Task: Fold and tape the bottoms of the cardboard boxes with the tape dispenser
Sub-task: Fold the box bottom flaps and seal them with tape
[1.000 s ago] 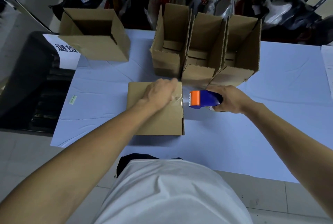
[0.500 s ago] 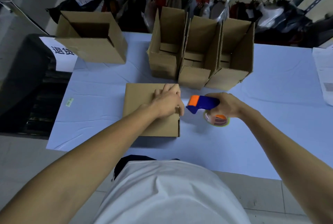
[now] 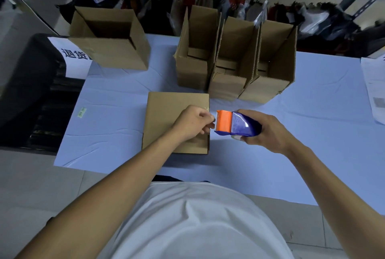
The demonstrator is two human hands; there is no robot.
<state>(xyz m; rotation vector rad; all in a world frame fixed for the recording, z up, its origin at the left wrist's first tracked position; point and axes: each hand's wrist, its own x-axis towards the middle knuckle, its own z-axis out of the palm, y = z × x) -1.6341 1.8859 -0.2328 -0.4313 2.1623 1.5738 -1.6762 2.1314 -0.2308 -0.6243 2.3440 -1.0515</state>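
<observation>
White sign (image 3: 71, 59) (black characters), papers (image 3: 375, 90), shelf clutter (image 3: 239, 7).

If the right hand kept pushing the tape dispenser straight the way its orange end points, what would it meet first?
Most likely the left hand, whose fingertips sit just off the tape dispenser nose, above the folded cardboard box; the right hand height is unclear.

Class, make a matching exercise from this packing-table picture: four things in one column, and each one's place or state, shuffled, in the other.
Things:
1. tape dispenser
2. flat box
3. single open box
4. three open boxes

Places or states:
a. far left of the table
b. gripped in the right hand
c. side by side, far middle
d. under the left hand

Pairs: 1-b, 2-d, 3-a, 4-c
</observation>
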